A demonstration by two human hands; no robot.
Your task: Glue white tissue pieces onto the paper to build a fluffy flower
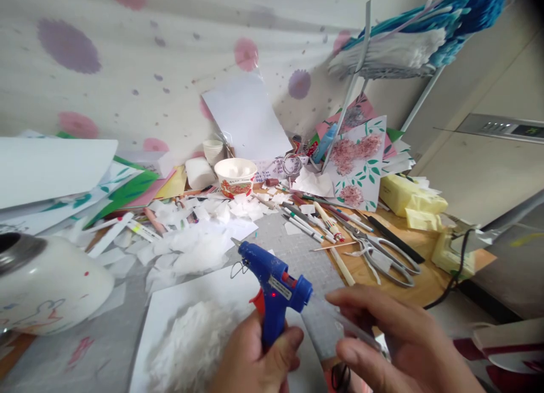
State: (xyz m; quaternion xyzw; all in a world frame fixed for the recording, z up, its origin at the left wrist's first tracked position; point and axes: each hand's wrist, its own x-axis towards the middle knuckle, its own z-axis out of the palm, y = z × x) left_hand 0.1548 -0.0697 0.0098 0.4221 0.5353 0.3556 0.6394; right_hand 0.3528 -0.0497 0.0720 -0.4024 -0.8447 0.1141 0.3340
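Note:
A blue hot glue gun [268, 271] with a red trigger is gripped by its handle in my left hand [261, 356]. Its nozzle points up and to the left, and a small red light glows on its side. Between the thumb and fingers of my right hand [397, 336] is a clear glue stick [357, 328]. The stick's far end is close to the rear opening of the gun; whether it has entered is too blurred to tell. Under the gun lies a white sheet [142, 356] bearing a pile of fluffy white material [191, 345].
White paper scraps [199, 248] cover the desk's middle. A paper bowl [236, 175] stands behind them. Scissors [385, 257] and several pens [308, 226] lie to the right. A white jar [51, 285] rests at left. Flower artwork [357, 166] leans at the back right.

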